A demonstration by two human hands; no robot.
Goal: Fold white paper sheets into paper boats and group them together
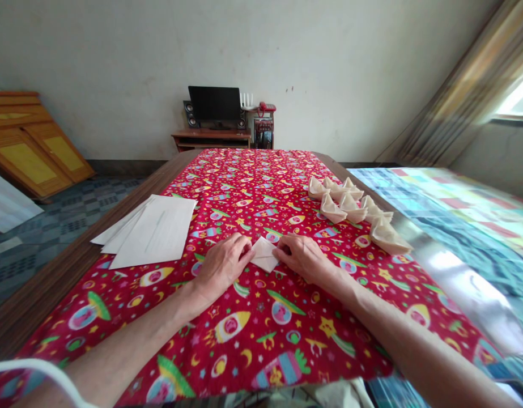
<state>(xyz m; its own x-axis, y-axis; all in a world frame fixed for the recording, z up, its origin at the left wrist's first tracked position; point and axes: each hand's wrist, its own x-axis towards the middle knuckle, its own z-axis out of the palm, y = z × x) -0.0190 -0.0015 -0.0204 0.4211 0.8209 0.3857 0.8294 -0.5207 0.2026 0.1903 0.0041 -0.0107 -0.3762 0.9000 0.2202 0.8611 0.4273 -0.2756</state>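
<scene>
Folded paper (264, 255) flat on cloth (261, 294), between both sets of fingers. Likely light, crisp, easily creased; best held by side corners. Left fingers (245, 247) nearly closed, pinching left corner; right fingers (282, 248) likewise, right corner. Beyond: loose sheets (159, 229) left, folded pieces (353, 208) right, wooden surface (146, 190).

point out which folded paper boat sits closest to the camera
The folded paper boat farthest right; unlike the others, it sits lowest in the picture and looks largest.
</scene>
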